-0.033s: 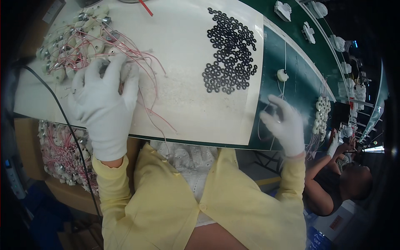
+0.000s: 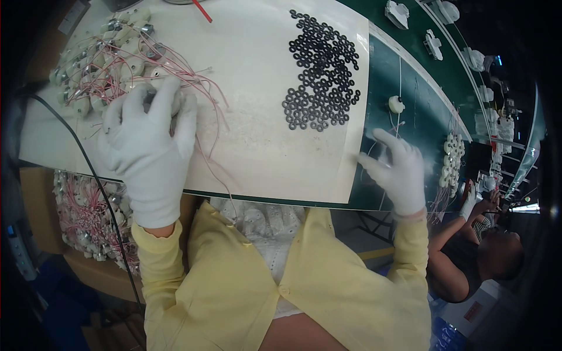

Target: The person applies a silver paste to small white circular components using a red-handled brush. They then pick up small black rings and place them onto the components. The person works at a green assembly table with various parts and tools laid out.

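Note:
My left hand (image 2: 143, 146), in a white glove, is at the near edge of a pile of small white, round motors (image 2: 132, 67) with pink and white wires. Its fingers curl round a small wired motor (image 2: 175, 105), mostly hidden by the thumb and fingers. Loose wires (image 2: 205, 152) trail from beside the thumb toward the table's front edge. Over the green strip at the right, my gloved right hand (image 2: 398, 172) has thumb and fingers apart, with nothing seen between them. Just beyond it lies a single white motor (image 2: 396, 105) with its wire.
Many black rings (image 2: 322, 73) lie on the white sheet (image 2: 257, 152) between my hands. More motors (image 2: 452, 161) stand in rows at the right. A box of wired motors (image 2: 93, 216) is below left, near a black cable (image 2: 88, 152). A co-worker (image 2: 462, 257) sits at the right.
My right hand has shifted slightly left, and its thumb now reaches over the white sheet's edge. My left hand and the wires beside it have barely moved.

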